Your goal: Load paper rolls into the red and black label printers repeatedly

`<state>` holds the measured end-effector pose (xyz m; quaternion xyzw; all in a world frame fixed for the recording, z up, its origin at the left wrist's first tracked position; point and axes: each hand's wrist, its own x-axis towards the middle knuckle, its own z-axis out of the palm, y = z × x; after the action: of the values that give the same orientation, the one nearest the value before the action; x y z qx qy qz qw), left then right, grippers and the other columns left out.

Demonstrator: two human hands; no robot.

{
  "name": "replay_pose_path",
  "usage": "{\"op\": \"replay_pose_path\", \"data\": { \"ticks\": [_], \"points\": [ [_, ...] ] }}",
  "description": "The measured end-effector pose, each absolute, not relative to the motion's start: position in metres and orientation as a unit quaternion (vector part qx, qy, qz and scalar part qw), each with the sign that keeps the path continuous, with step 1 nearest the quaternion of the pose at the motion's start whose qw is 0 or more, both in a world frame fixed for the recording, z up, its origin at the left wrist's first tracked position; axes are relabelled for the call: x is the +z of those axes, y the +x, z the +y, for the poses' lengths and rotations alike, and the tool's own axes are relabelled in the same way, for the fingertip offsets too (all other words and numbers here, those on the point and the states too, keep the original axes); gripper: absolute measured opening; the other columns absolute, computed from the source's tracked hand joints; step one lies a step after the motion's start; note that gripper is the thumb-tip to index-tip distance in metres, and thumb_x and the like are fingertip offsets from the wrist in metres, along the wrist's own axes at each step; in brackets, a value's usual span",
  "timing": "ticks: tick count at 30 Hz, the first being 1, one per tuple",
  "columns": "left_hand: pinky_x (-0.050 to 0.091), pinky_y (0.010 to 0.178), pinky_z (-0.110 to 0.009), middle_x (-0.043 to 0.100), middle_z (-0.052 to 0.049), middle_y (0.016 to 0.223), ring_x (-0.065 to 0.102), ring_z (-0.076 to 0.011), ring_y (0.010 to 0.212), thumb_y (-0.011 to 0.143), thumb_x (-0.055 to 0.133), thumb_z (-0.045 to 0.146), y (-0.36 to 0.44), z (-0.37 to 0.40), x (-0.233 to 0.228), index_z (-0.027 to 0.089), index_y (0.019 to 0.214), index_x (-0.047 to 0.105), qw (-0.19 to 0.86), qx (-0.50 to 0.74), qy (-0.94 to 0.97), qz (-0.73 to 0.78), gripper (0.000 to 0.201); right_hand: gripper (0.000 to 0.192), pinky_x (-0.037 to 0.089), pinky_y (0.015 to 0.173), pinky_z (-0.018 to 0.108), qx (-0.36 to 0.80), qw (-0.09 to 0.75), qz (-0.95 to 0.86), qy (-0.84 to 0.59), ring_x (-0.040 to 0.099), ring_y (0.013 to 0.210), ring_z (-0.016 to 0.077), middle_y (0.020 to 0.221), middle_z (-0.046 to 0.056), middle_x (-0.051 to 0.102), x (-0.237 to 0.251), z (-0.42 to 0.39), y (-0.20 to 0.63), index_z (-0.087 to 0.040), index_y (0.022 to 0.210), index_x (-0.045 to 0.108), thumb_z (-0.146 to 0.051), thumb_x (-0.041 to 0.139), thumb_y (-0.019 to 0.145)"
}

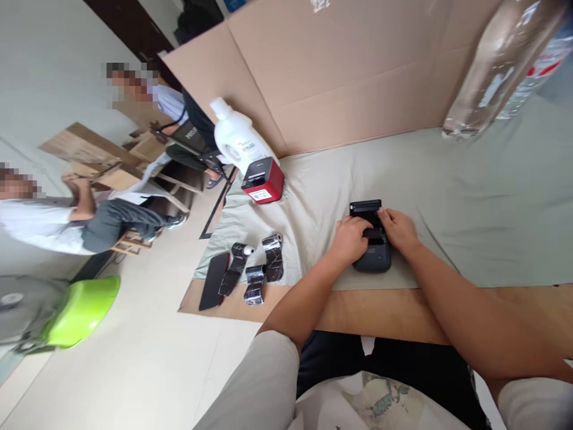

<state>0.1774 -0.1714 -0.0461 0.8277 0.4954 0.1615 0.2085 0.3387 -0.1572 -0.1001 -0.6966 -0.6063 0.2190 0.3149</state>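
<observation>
With the black device taken as the clock's centre, the table [385, 310] is mostly covered by a grey-green cloth [501, 203]. It is backed at 12 o'clock by a cardboard panel [358, 77]. Large clear bottles [486, 77] are seen at 1 o'clock, and at 10 a white jug [244, 140] is partly hidden by a red-and-black box [268, 179]. The black device [373, 261] is set near the table's front edge, its lid raised toward 12. The left hand [351, 242] is curled over the opening from 9 o'clock; the lid's corner is touched by the right hand [400, 228] from 2. Since the fingertips are hidden, it cannot be told whether anything is clamped in either hand. If the lid were released, the left fingers could be pinched; the device could be skewed on loose cloth by uneven pressure. Between 8 and 9 lie a phone [215, 280] and three dark rolls [274, 263], which could be knocked off by a swinging left elbow.
</observation>
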Motion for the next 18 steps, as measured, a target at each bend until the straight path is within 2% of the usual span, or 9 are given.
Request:
{"op": "replay_pose_path", "data": {
  "ticks": [4, 7, 9, 13, 18],
  "points": [
    [0.047, 0.098, -0.036, 0.073, -0.005, 0.106, 0.064, -0.0212, 0.103, 0.077, 0.053, 0.000, 0.171, -0.170, -0.041, 0.020, 0.100, 0.070, 0.286, 0.249, 0.798, 0.468, 0.035, 0.065, 0.028, 0.056, 0.031, 0.210, 0.303, -0.612, -0.700, 0.048, 0.064, 0.0202, 0.064, 0.008, 0.058, -0.100, -0.156, 0.340, -0.023, 0.062, 0.046, -0.074, 0.015, 0.089],
    [0.050, 0.088, -0.029, 0.072, -0.004, 0.100, 0.065, -0.0171, 0.094, 0.085, 0.056, 0.013, 0.157, -0.173, -0.036, 0.019, 0.098, 0.067, 0.349, 0.354, 0.737, 0.459, 0.018, 0.065, 0.027, 0.055, 0.031, 0.216, 0.296, -0.612, -0.700, 0.045, 0.062, 0.0198, 0.063, 0.007, 0.056, -0.098, -0.157, 0.340, -0.024, 0.062, 0.046, -0.075, 0.015, 0.088],
    [0.050, 0.082, -0.027, 0.072, -0.003, 0.094, 0.065, -0.0159, 0.087, 0.088, 0.058, 0.022, 0.139, -0.179, -0.031, 0.017, 0.095, 0.066, 0.353, 0.388, 0.711, 0.469, 0.012, 0.064, 0.027, 0.055, 0.031, 0.218, 0.293, -0.614, -0.700, 0.044, 0.061, 0.0198, 0.062, 0.007, 0.055, -0.096, -0.159, 0.340, -0.024, 0.062, 0.044, -0.075, 0.015, 0.087],
    [0.051, 0.080, -0.028, 0.072, -0.004, 0.089, 0.066, -0.0167, 0.083, 0.087, 0.059, 0.027, 0.076, -0.197, -0.026, 0.018, 0.093, 0.067, 0.275, 0.388, 0.695, 0.538, 0.014, 0.064, 0.029, 0.056, 0.031, 0.222, 0.290, -0.613, -0.701, 0.045, 0.061, 0.0204, 0.061, 0.006, 0.054, -0.095, -0.160, 0.340, -0.024, 0.063, 0.045, -0.076, 0.015, 0.087],
    [0.052, 0.095, -0.037, 0.074, -0.006, 0.103, 0.068, -0.0213, 0.100, 0.081, 0.055, 0.018, -0.008, -0.228, -0.039, 0.021, 0.096, 0.069, 0.141, 0.345, 0.694, 0.617, 0.021, 0.066, 0.028, 0.055, 0.031, 0.212, 0.295, -0.615, -0.700, 0.047, 0.062, 0.0213, 0.062, 0.007, 0.056, -0.099, -0.158, 0.340, -0.024, 0.064, 0.049, -0.076, 0.016, 0.089]
  ]
}}
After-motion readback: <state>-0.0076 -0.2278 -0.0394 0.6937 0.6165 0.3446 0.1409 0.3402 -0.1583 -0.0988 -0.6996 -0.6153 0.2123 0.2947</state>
